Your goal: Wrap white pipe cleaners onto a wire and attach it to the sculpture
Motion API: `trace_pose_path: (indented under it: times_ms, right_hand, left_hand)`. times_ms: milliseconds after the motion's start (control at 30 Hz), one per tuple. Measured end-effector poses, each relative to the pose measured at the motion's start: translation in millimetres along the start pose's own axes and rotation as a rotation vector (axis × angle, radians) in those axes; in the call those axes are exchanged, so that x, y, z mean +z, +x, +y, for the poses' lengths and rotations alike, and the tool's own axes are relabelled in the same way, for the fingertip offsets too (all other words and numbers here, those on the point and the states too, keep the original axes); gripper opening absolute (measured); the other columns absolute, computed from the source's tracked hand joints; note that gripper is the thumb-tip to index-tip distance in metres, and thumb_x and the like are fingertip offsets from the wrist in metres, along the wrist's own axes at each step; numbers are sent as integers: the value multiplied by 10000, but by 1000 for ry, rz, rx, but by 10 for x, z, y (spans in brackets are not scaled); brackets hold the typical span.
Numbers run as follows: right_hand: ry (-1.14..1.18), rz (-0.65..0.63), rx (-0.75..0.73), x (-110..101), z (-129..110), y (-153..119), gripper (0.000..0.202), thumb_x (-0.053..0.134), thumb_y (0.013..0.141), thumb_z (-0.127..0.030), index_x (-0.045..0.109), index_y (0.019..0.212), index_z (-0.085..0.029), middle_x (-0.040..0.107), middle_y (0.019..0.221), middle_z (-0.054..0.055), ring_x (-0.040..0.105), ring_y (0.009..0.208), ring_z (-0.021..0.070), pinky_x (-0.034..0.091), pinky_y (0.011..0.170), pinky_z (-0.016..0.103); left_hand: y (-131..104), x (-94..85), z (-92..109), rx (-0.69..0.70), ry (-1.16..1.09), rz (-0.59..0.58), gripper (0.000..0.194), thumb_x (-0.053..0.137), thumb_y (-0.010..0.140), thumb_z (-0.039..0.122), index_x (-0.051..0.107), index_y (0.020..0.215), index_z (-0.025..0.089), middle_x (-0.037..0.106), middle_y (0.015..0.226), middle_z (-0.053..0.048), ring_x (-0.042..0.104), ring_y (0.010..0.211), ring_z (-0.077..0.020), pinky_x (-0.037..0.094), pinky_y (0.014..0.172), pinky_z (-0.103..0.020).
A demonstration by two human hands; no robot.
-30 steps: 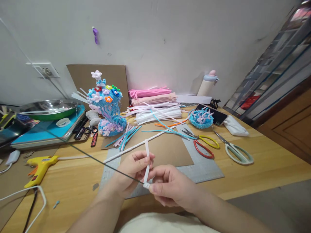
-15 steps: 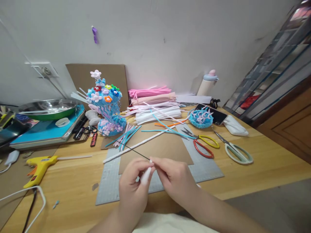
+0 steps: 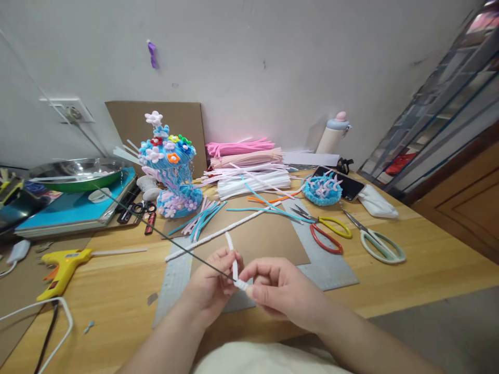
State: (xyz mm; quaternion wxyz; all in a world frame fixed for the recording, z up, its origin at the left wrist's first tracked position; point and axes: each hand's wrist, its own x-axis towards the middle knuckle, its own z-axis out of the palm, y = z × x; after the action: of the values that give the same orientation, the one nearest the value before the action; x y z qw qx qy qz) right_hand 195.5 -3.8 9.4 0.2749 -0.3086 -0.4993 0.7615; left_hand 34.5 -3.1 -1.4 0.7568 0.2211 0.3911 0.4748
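A white pipe cleaner [image 3: 230,242] stands up between the closed fingers of my left hand [image 3: 206,292]. Its lower part is coiled around one end of a thin dark green wire [image 3: 171,240], which slants up to the left across the desk. At the coiled end, my right hand [image 3: 283,288] is pinched shut on the wrapped tip. Both hands hover above the front of a grey cutting mat [image 3: 331,278] and a brown cardboard sheet [image 3: 268,239]. A longer white pipe cleaner [image 3: 218,232] lies across the cardboard behind them.
On the right lie red-and-yellow-handled pliers [image 3: 327,228] and pale green scissors [image 3: 380,244]. A yellow glue gun [image 3: 66,267] rests at left. Behind stand a blue flowered pipe-cleaner ornament [image 3: 167,156], bundles of pipe cleaners [image 3: 249,182] and a round blue piece [image 3: 323,189].
My hands have moved slightly apart and lower. The white pipe cleaner now points upward from the left fingers, and more of the green wire shows, reaching farther to the upper left.
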Motion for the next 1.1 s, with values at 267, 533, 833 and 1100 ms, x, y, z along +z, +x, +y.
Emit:
trace_pose_path:
  times_ms: [267,533,833,1100]
  right_hand:
    - [137,-60,7,24,152,67,353,706,730,-361,624,999,-148,428,437,-102,297,338,26,210,336,139]
    - [-711,424,-452,-87,176,89,259,498,887,-235,677,1072,-207,681,805,41,614,699,143,461,644,245]
    - [-748,460,-425,-59,181,75,288,503,892,-279,632,1135,-196,617,664,10,548,571,121,418,542,227]
    - [5,116,-90,-25,37,15,367,678,754,-448,629,892,-111,413,461,-84,270,365,25,191,348,162]
  left_hand:
    - [9,46,112,25,112,26,248,732,654,325,649,738,107,516,538,15,417,446,-53,277,435,-171]
    - [-147,-6,-220,535,314,345,96,681,673,194,586,684,189,477,598,47,398,538,-71,311,493,-167]
    - [-258,26,-249,829,654,262,44,673,761,209,684,725,234,605,735,-18,552,646,-144,422,599,-257]
    - [-190,-24,-209,238,-27,187,257,767,663,371,604,708,177,535,609,36,431,482,-55,275,413,-158]
